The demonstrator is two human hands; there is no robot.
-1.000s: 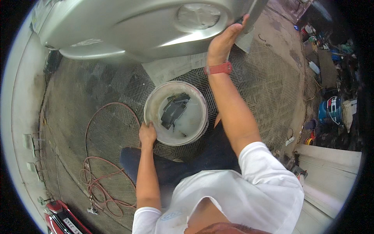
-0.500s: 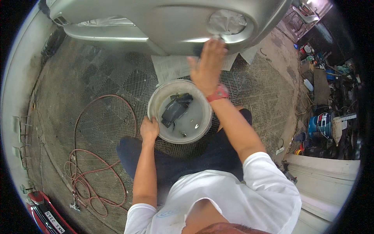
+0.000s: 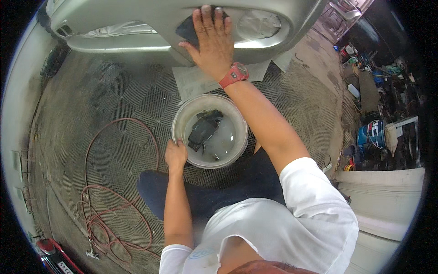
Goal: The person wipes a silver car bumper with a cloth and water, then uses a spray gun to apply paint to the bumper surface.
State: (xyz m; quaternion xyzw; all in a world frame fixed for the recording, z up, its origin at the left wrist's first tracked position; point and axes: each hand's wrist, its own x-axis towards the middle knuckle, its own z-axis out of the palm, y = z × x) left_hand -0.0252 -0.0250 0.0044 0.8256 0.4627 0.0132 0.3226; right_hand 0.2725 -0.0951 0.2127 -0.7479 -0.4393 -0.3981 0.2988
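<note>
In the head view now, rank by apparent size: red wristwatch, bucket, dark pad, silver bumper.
1. Silver bumper
2. Bucket
3. Dark pad, partly covered by the right hand
4. Red wristwatch

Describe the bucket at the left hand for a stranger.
Below the silver bumper across the top lies the ridged floor. There, the left hand holds the rim of a round bucket. Unlike the blue bucket at far right, this one is pale and holds cloudy liquid with dark pieces.
</note>
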